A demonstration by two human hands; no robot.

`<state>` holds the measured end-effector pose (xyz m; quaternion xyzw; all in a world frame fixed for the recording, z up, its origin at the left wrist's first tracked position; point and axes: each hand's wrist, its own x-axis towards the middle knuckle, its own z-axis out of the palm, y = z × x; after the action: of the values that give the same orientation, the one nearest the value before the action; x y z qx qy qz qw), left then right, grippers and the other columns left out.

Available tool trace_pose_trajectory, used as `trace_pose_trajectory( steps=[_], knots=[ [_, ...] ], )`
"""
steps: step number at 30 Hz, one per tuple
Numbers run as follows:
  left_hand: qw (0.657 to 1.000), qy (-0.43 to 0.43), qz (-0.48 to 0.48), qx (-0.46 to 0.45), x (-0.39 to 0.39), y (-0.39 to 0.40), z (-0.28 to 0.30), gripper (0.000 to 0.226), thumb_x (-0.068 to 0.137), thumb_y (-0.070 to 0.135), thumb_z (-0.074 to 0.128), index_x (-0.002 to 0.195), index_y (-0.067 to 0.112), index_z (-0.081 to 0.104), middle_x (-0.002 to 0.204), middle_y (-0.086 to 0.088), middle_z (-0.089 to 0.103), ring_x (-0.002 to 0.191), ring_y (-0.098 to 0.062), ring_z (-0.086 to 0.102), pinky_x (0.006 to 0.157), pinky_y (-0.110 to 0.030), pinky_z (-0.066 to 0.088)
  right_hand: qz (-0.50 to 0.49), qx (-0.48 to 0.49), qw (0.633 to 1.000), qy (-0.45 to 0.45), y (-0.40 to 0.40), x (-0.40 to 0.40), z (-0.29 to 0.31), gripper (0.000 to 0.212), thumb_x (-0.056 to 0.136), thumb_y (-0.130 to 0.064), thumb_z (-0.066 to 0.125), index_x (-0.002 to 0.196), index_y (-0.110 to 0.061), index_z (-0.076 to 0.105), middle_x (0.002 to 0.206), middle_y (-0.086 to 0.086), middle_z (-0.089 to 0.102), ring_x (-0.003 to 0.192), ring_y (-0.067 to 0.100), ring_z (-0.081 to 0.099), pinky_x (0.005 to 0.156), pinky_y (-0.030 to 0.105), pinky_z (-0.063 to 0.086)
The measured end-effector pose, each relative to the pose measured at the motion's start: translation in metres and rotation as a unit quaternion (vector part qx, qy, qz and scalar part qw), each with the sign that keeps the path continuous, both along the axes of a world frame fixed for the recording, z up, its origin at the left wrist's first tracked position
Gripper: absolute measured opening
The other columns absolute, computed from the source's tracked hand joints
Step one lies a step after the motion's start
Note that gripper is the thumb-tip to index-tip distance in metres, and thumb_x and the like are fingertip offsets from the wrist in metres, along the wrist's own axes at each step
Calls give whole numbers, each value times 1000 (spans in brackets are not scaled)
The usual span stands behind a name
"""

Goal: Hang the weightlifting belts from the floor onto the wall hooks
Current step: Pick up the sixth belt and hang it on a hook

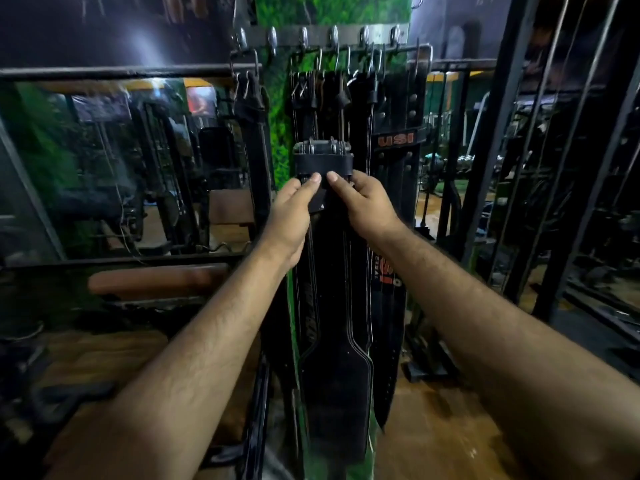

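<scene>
On the far left I see a mirror with a dark frame, and below it a brown padded bench. Just right of the mirror one black belt hangs alone from the left end of the hook rail. My left hand is raised in front of the green pillar and pinches the left edge of the belt I am holding, thumb on the front. This belt stands upright, its metal buckle at the top, well below the hooks, and its long body hangs down between my forearms to the wide part near the floor. My right hand grips the right edge of the same belt, thumb on the front beside the left thumb, the other fingers curled behind. Behind it several black belts hang from the rail. To the right hangs a belt with orange letters USI. On the far right there are dark machine frames and a brown floor
</scene>
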<state>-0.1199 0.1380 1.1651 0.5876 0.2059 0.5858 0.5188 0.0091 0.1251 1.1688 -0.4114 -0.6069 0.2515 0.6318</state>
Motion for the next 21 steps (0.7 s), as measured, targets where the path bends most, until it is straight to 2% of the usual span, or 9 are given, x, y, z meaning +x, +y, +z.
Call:
trace_pose_trajectory(
  steps=[2, 5, 7, 9, 13, 16, 17, 20, 21],
  knots=[
    [998, -42, -42, 6, 1, 6, 14, 19, 104, 16, 47, 102, 11, 66, 103, -5, 76, 104, -16, 71, 92, -31, 55, -19, 25, 999, 37, 6, -1, 18, 29, 102, -26, 59, 105, 1, 68, 102, 25, 75, 92, 30, 73, 87, 46, 59],
    [999, -26, -32, 0, 14, 17, 19, 33, 97, 24, 57, 123, 4, 61, 124, -12, 69, 118, -21, 66, 103, -36, 51, -37, 63, 993, 90, 18, 0, 43, 24, 101, -29, 60, 87, -11, 65, 89, 20, 72, 83, 27, 69, 82, 47, 58],
    [999, 7, 40, 27, 22, 22, 19, 21, 100, 25, 56, 108, 10, 69, 108, -11, 74, 103, -22, 71, 93, -39, 56, -38, 81, 990, 111, 26, -1, 57, 25, 100, -32, 60, 85, -11, 61, 86, 17, 67, 81, 27, 65, 80, 50, 58],
    [993, 22, 98, 61, 27, 27, 19, 23, 99, 31, 56, 95, 14, 71, 95, -10, 74, 90, -23, 69, 87, -43, 55, -37, 93, 987, 126, 31, -2, 67, 26, 100, -31, 60, 87, -9, 60, 85, 17, 64, 79, 27, 62, 78, 49, 57],
    [985, 74, 125, 90, 29, 26, -15, 26, 98, 25, 58, 78, 9, 58, 74, -6, 58, 71, -18, 51, 66, -34, 44, -23, 68, 983, 171, 41, 1, 60, 29, 98, -34, 63, 94, -5, 63, 87, 17, 66, 80, 28, 63, 80, 52, 58],
    [980, 162, 115, 27, 25, 24, -69, 34, 100, 18, 60, 71, 7, 46, 66, -2, 46, 58, -6, 44, 55, -22, 38, -26, 36, 982, 185, 47, 7, 38, 50, 87, -49, 68, 94, 0, 66, 88, 16, 68, 81, 29, 65, 84, 63, 56],
    [977, 192, 96, 4, 21, 25, -89, 35, 98, 25, 63, 75, 4, 48, 71, -4, 48, 63, -9, 47, 58, -22, 40, -29, 32, 981, 189, 46, 7, 31, 50, 88, -48, 67, 96, 1, 66, 89, 17, 69, 82, 29, 65, 84, 63, 57],
    [952, 293, 45, -76, 5, 30, -136, 45, 78, 57, 77, 84, 17, 58, 85, -3, 61, 78, -18, 56, 71, -35, 47, -33, 28, 980, 196, 43, 10, 25, 32, 97, -35, 64, 97, -3, 66, 92, 16, 70, 86, 30, 67, 88, 63, 57],
    [942, 325, 28, -85, 1, 28, -140, 45, 76, 54, 80, 88, 15, 63, 87, -3, 68, 79, -21, 64, 75, -38, 53, -31, 29, 978, 202, 42, 11, 27, 30, 97, -36, 64, 96, -6, 65, 92, 16, 70, 86, 30, 67, 88, 64, 56]
  ],
)
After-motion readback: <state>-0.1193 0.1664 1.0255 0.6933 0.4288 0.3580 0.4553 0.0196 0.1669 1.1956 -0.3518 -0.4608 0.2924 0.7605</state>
